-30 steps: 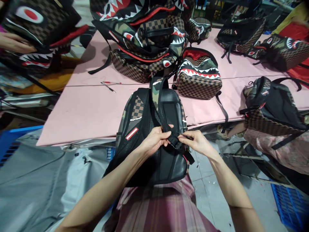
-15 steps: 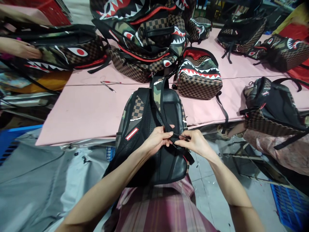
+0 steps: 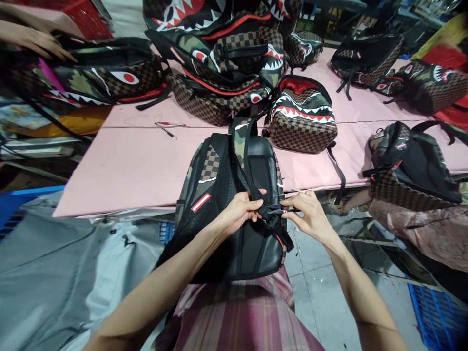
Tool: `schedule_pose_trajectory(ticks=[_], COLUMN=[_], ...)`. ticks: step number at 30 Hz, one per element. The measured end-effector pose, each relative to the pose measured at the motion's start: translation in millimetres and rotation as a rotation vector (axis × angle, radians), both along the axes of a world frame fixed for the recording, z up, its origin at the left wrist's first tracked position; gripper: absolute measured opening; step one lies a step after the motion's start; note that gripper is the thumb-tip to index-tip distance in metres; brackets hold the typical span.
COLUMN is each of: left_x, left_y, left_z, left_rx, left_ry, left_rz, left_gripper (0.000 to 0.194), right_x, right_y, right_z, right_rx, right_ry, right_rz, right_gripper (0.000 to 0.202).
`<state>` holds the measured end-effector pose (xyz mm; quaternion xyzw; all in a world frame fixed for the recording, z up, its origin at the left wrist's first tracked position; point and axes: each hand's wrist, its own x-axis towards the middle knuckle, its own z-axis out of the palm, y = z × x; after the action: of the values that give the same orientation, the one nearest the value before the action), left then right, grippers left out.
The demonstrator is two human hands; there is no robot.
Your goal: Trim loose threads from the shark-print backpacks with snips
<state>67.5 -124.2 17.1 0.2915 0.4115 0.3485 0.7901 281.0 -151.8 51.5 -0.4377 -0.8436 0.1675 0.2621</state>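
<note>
At table (image 3: 120,170), backpack (image 3: 226,180) apparently points forward.

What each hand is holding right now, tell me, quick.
Left hand: closed, pinching the black strap.
Right hand: closed on a slim dark tool; its exact type can't be told.

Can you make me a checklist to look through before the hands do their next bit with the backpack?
1. Left hand pinching the backpack strap: ok.
2. Right hand holding the small dark tool: ok.
3. Tool's tip clear of the strap: cannot tell, they overlap in this view.
4. Backpack turned with its padded back panel showing: ok.
5. Pens on the pink table away from both hands: ok.
6. Other person's hand away from the tool: ok, it is far left.
</note>
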Motion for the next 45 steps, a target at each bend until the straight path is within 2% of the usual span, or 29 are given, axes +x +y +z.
schedule_pose_trajectory(ticks=[3, 8, 11, 14, 17, 20, 31, 33, 36, 39, 43, 45], left_x=[1, 2, 3, 2, 2, 2, 7, 7, 1, -5, -1, 8], left_y=[0, -1, -1, -1, 0, 0, -2, -2, -3, -2, 7, 16], left_z=[1.4, 3.9, 5.4, 5.9, 5.4, 5.1, 8.8, 9.0, 11.4, 19.2, 35.4, 42.4], left_rx=[0.007, -0.002, -0.010, -0.013, -0.008, -0.006, -0.010, -0.010, 0.002, 0.077, 0.205, 0.218], left_ry=[0.007, 0.018, 0.020, 0.023, 0.025, 0.028, 0.045, 0.056, 0.070, 0.012, -0.041, 0.001], left_rz=[0.002, 0.002, 0.002, 0.005, 0.006, -0.002, -0.014, -0.015, 0.000, 0.034, 0.054, 0.069], left_gripper=[0.058, 0.057, 0.057, 0.056, 0.056, 0.055, 0.056, 0.055, 0.053, 0.046, 0.038, 0.036], right_x=[-2, -6, -8, -5, 1, 4, -11, -8, 1, 7, -2, -13], right_y=[2, 2, 1, 1, 1, 0, -2, -1, -1, -10, -35, -47], right_z=[0.8, 1.9, -0.7, -5.0, -5.7, -1.8, 6.9, 5.9, -4.4, -26.0, -60.0, -73.2], right_rx=[0.049, 0.014, -0.119, -0.241, -0.151, -0.070, -0.060, -0.106, -0.221, -0.301, -0.395, -0.435], right_ry=[-0.037, -0.025, 0.128, 0.328, 0.231, 0.081, -0.010, 0.087, 0.501, 0.836, 0.881, 0.860], right_rz=[0.041, 0.067, 0.040, -0.073, -0.124, -0.061, 0.030, -0.035, -0.321, -0.554, -0.706, -0.710], right_gripper=[0.020, 0.021, 0.023, 0.028, 0.022, 0.019, 0.018, 0.015, 0.014, 0.027, 0.020, 0.019])
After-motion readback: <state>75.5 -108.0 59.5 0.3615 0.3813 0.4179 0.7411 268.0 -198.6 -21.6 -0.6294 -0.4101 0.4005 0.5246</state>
